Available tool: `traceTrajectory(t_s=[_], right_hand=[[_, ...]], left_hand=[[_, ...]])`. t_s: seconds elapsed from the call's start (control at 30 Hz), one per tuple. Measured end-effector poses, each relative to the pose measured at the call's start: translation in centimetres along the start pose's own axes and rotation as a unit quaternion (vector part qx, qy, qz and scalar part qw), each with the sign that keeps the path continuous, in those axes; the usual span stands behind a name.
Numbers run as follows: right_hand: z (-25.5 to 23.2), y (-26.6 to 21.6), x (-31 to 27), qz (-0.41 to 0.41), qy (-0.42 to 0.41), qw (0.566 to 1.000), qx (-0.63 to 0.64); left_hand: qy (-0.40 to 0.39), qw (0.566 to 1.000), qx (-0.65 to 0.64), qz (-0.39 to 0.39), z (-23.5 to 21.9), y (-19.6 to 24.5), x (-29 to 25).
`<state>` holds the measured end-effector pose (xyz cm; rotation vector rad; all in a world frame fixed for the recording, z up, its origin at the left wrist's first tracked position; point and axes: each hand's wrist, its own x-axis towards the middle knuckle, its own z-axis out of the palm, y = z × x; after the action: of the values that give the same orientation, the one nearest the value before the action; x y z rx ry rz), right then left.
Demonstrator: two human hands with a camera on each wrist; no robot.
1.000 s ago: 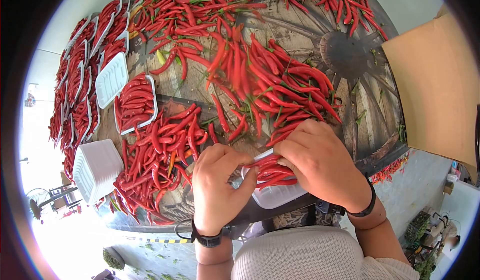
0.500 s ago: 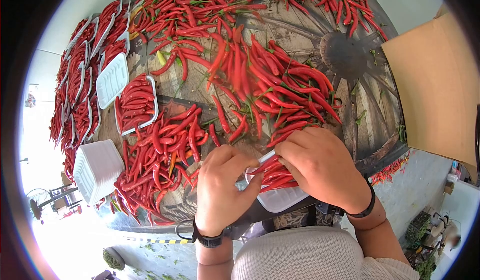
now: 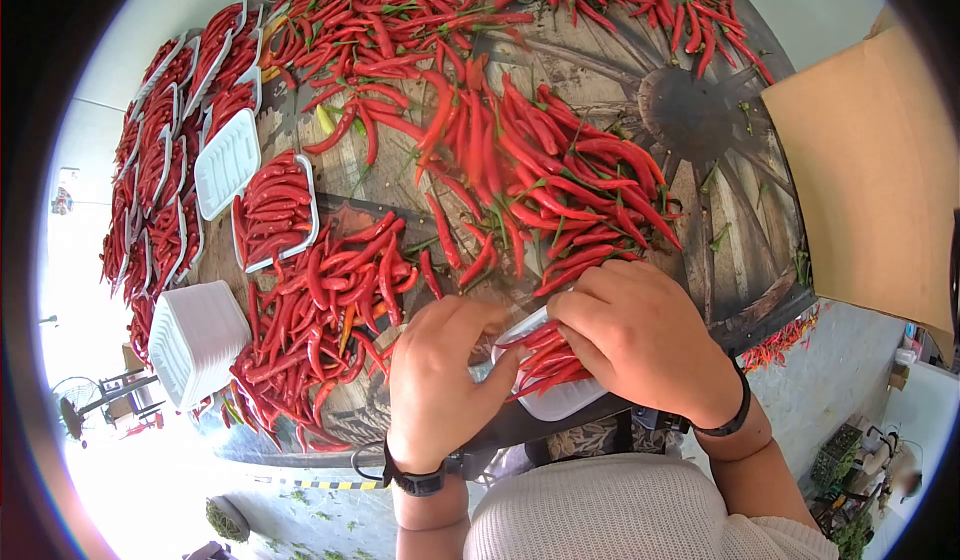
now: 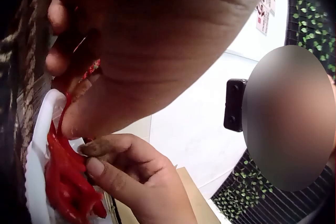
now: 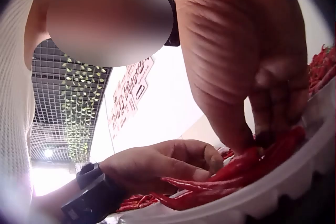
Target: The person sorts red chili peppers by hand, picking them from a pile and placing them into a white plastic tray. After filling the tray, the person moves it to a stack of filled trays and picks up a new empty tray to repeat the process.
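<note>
A white plastic tray (image 3: 565, 402) at the near table edge holds a small bunch of red chili peppers (image 3: 550, 362). My left hand (image 3: 435, 380) curls at the tray's left end, its thumb and fingers pinching the pepper tips. Over the right end, my right hand (image 3: 640, 330) grips the peppers between thumb and fingers. In the left wrist view, the thumb presses against a pepper beside the tray rim (image 4: 37, 166). The right wrist view shows the peppers (image 5: 231, 178) lying lengthwise between both hands; the right fingertips are partly hidden behind them.
Loose chilies (image 3: 320, 310) lie left of my hands, with a bigger heap (image 3: 560, 170) beyond. Further left are stacked white trays (image 3: 195, 345), one bare tray (image 3: 228, 165), one filled tray (image 3: 275, 210) and several packed rows. A cardboard box (image 3: 865, 180) stands at the right.
Both hands have shifted slightly toward the body while adjusting the peppers in the tray. The bunch lies a little lower in view, and more of the tray's far rim shows.
</note>
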<state>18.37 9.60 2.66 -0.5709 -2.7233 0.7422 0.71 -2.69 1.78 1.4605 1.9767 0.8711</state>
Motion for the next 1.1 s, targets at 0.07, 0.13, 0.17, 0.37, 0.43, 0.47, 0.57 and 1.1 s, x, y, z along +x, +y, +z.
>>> traceTrajectory(t_s=[0.07, 0.13, 0.17, 0.37, 0.43, 0.47, 0.57, 1.1], right_hand=[[0.1, 0.0, 0.1, -0.004, 0.011, 1.0, -0.001], [0.1, 0.0, 0.1, -0.008, 0.021, 1.0, -0.001], [0.1, 0.0, 0.1, -0.006, 0.019, 1.0, 0.0], [0.2, -0.2, 0.1, 0.001, 0.022, 1.0, 0.011], [0.6, -0.1, 0.1, -0.013, 0.036, 0.999, 0.006], [0.7, -0.1, 0.1, -0.014, 0.038, 0.999, 0.007], [0.8, -0.1, 0.1, -0.012, 0.047, 0.999, 0.007], [-1.5, 2.0, -0.6, 0.052, 0.141, 0.989, -0.005]], left_hand=[[-0.005, 1.0, -0.005, -0.001, 0.0, -0.1, -0.1], [-0.01, 1.0, -0.009, -0.003, 0.0, -0.2, -0.1], [-0.013, 1.0, -0.003, -0.001, 0.0, -0.2, -0.1], [-0.002, 1.0, 0.009, -0.015, -0.2, 0.5, 0.1], [0.005, 1.0, 0.016, -0.009, -0.1, 0.4, 0.1], [0.007, 1.0, 0.015, -0.005, 0.0, 0.1, 0.0], [0.019, 1.0, 0.01, -0.001, 0.1, 0.0, 0.0], [0.066, 0.998, 0.014, -0.013, 0.0, 0.6, 0.2]])
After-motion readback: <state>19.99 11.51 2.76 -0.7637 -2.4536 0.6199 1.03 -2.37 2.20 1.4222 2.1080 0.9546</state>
